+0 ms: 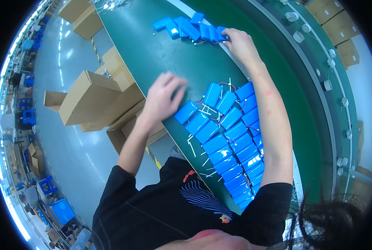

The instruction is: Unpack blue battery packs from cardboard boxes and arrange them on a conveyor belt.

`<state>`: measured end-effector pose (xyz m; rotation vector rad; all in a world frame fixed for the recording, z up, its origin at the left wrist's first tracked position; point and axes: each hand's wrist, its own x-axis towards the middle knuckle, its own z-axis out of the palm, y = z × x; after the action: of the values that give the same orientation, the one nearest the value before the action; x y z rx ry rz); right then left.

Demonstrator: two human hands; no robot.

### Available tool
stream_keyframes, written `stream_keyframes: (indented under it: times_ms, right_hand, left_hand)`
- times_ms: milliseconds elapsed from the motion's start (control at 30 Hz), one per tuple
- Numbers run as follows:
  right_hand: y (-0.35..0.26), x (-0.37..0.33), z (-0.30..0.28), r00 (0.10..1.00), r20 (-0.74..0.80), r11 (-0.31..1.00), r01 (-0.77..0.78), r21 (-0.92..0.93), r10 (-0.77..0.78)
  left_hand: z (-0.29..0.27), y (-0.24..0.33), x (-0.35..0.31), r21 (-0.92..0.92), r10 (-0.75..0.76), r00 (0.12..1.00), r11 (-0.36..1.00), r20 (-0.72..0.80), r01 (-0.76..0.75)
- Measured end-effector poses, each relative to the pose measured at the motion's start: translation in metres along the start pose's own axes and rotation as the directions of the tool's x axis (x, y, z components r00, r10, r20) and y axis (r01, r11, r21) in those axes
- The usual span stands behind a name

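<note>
Two batches of blue rectangular battery packs with red and white wires lie on a dark green table (152,54). The near batch (232,141) is a double row of several packs running toward my body. The far batch (186,27) is a short fanned row. My right hand (241,43) reaches out to the far row, its fingertips closed on the end pack (221,32). My left hand (163,98) is blurred, with fingers spread and nothing in it. It hovers just left of the nearest pack (186,111) of the near batch.
Open cardboard boxes (90,100) stand on the floor left of the table, with more (79,14) at the top left. A green conveyor (311,83) with small white parts (327,85) along its edge curves past on the right. White wire scraps (192,146) lie beside the near packs.
</note>
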<state>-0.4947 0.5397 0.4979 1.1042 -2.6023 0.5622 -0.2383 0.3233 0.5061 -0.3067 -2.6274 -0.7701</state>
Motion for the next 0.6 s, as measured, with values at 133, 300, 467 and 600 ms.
stream_keyframes:
  times_ms: [133,300,467,600]
  right_hand:
    - [-0.006,-0.022,-0.014,0.997,-0.043,0.998,-0.067,0.018,0.067]
    - [-0.022,-0.042,-0.027,0.926,-0.193,0.869,-0.212,0.448,0.325]
    - [-0.029,-0.069,-0.07,0.835,0.167,0.614,-0.506,0.605,0.524]
    - [-0.029,-0.092,-0.074,0.803,0.27,0.655,-0.591,0.47,0.531]
  left_hand:
    - [0.016,-0.049,0.083,0.176,0.22,0.97,0.964,-0.108,-0.199]
    - [0.064,-0.078,0.161,0.5,0.428,0.903,0.773,0.045,-0.391]
    - [0.076,-0.081,0.19,0.519,0.573,0.816,0.676,0.077,-0.523]
    - [0.066,-0.04,0.176,-0.058,0.222,0.969,0.974,0.108,-0.217]
